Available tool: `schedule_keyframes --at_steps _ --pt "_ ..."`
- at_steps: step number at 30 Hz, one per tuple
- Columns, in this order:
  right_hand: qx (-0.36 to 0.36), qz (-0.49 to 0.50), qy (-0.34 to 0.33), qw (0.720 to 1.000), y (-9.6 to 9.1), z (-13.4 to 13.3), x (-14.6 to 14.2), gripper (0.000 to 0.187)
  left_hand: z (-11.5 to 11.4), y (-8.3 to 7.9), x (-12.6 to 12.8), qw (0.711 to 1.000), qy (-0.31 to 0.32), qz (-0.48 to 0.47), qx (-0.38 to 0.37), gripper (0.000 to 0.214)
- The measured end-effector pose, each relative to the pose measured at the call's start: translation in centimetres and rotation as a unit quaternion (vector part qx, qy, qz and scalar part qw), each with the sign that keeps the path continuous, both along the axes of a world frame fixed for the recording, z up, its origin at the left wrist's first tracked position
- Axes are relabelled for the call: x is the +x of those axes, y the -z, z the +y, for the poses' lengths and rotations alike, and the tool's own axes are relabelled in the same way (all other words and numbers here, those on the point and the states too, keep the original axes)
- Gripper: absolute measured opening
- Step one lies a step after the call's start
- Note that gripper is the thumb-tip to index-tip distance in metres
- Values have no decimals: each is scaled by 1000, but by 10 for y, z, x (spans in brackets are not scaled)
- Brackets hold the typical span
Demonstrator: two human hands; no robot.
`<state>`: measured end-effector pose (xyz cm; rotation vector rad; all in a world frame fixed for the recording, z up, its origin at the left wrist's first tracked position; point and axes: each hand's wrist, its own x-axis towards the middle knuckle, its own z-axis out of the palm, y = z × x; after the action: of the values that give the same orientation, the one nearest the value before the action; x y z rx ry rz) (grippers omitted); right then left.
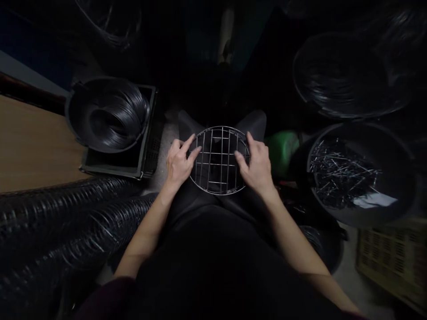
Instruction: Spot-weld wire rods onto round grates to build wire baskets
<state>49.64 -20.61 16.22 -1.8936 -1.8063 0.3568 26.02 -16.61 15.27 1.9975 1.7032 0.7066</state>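
At frame centre, a round wire grid [219,160] is lying flat on the person's lap, bars running up-down and across. Left hand [178,162] and right hand [256,164] are gripping opposite rims, fingers curled.

Both hands are sitting over the lap, the left hand [178,163] and right hand [256,166] closing in the round wire grid [218,160] from either side. A basin of wire rings [108,115] in a dark crate [148,151] is crowding the left. Rows of stacked rings [66,218] are blocking low left. A basin of short wire pieces [360,175] is hemming in the right, with a green object [283,149] lying between. Bare floor [167,138] is showing ahead left.
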Motion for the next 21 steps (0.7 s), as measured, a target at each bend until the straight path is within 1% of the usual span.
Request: schedule_keyframes --at_steps 2,4,7,9,11,13,15,17,19,20,21 --pt "22 20 12 999 3 -17 -9 62 -1 4 -3 999 43 -10 0 74" --pt "51 32 35 998 7 -31 -19 62 1 8 -6 994 94 -46 -13 81" --pt "86 46 59 994 17 -41 -31 60 6 14 -10 981 150 -117 -47 79" --pt "99 54 72 991 25 -43 -34 59 9 21 -12 972 164 -152 -67 77" --pt "104 62 87 989 33 -43 -37 59 9 29 -12 967 156 -184 -81 76" --pt "103 74 103 987 34 -44 -39 59 5 33 -9 963 131 -219 -84 73" --pt "98 95 114 984 28 -46 -42 58 0 31 -5 958 95 -258 -82 67" --pt "83 126 116 982 18 -45 -41 58 0 25 -2 950 54 -297 -83 62" --pt "62 154 108 980 8 -34 -28 57 8 20 0 946 26 -312 -87 61" --pt "58 158 99 981 3 -24 -13 55 16 18 1 948 27 -306 -87 59" --pt "65 149 96 982 -5 -10 8 50 25 17 2 950 34 -299 -88 55"
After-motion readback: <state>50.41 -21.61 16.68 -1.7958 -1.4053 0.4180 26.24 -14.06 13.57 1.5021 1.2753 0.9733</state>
